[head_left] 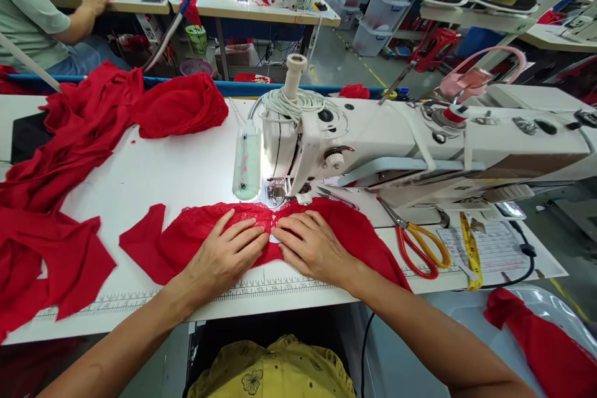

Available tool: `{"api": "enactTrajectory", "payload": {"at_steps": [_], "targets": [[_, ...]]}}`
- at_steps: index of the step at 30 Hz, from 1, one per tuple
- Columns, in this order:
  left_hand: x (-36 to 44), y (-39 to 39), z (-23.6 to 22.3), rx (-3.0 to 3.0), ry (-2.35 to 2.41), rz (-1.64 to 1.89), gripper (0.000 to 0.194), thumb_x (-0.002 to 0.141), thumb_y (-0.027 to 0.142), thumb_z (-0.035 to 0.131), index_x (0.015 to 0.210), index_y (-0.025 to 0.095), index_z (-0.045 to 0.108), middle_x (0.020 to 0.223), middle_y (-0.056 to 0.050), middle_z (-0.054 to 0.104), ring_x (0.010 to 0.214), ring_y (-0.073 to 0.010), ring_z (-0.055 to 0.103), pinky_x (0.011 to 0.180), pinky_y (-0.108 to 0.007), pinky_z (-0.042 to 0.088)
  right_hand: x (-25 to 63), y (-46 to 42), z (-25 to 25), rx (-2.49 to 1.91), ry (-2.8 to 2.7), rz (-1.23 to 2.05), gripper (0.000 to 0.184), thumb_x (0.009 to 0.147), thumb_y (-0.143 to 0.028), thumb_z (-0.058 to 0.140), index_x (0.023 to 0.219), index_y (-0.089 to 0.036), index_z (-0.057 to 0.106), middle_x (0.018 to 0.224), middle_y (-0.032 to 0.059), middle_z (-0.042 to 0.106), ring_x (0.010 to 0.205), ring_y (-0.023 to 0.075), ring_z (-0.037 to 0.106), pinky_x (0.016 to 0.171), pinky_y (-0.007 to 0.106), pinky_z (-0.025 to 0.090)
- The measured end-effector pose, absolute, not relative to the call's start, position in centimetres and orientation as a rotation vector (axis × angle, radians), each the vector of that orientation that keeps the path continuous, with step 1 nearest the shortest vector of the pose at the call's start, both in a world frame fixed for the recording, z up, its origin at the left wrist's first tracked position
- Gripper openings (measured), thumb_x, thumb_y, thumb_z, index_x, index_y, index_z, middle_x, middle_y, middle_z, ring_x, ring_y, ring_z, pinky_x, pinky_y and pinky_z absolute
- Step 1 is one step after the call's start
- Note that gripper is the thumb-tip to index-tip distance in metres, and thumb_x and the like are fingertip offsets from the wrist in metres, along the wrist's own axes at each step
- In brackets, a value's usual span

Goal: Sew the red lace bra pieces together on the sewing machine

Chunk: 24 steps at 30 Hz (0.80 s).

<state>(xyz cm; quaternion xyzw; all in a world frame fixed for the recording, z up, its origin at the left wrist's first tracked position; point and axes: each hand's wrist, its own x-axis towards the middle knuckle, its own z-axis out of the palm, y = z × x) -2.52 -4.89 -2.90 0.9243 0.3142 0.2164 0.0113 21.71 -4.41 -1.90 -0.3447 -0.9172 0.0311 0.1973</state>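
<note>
A red lace fabric piece [181, 239] lies flat on the white sewing table [177, 168], right in front of the presser foot [277, 193] of a white sewing machine [420, 143]. My left hand [226, 255] lies flat on the lace, fingers stretched toward the needle. My right hand [314, 247] presses flat on the fabric's right half, its fingertips almost meeting those of the left. Neither hand grips anything.
Heaps of red fabric [93, 124] cover the table's left side. Red-and-yellow handled scissors [417, 242] and a yellow tape measure [472, 252] lie to the right. A clear bin [471, 317] holding red cloth stands at lower right. Another person [37, 18] works at a table behind.
</note>
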Motion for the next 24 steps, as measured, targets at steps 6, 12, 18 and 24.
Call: {"api": "enactTrajectory", "payload": {"at_steps": [6,12,18,24], "targets": [[-2.5,-4.9,-2.5,2.938,0.991,0.603,0.034,0.097,0.013,0.049,0.127,0.020,0.064,0.124,-0.009,0.070,0.121,-0.0273,0.060,0.118,-0.062,0.024,23.0,-4.1,-1.1,-1.019,-2.447,0.123,0.023,0.100,-0.026,0.049,0.114,-0.022,0.067,0.112,0.0058,0.071,0.103,0.0201,0.062,0.090,0.037,0.042],[-2.6,-5.0,-2.7,2.951,0.982,0.604,0.035,0.096,0.011,0.050,0.128,0.019,0.063,0.126,-0.009,0.070,0.121,-0.0266,0.060,0.119,-0.062,0.021,28.5,-1.4,0.6,-1.873,-2.296,-0.371,0.034,0.098,-0.017,0.039,0.102,-0.015,0.072,0.087,0.0134,0.073,0.083,0.0266,0.065,0.078,0.038,0.041],[-2.7,-4.9,-2.8,2.947,0.963,0.680,0.032,0.096,0.011,0.051,0.124,0.018,0.064,0.124,-0.009,0.071,0.119,-0.0276,0.061,0.117,-0.062,0.024,30.5,0.5,1.0,-2.256,-2.465,-0.389,0.035,0.097,-0.016,0.038,0.087,-0.013,0.071,0.073,0.0129,0.070,0.067,0.0224,0.064,0.062,0.030,0.032],[-2.6,-4.9,-2.6,2.925,0.958,0.685,0.033,0.095,0.010,0.051,0.125,0.018,0.064,0.124,-0.009,0.071,0.120,-0.0270,0.061,0.118,-0.062,0.021,30.9,1.7,0.3,-2.295,-2.508,-0.383,0.029,0.087,-0.005,0.044,0.078,-0.008,0.071,0.067,0.0153,0.068,0.064,0.0232,0.064,0.058,0.029,0.034]]}}
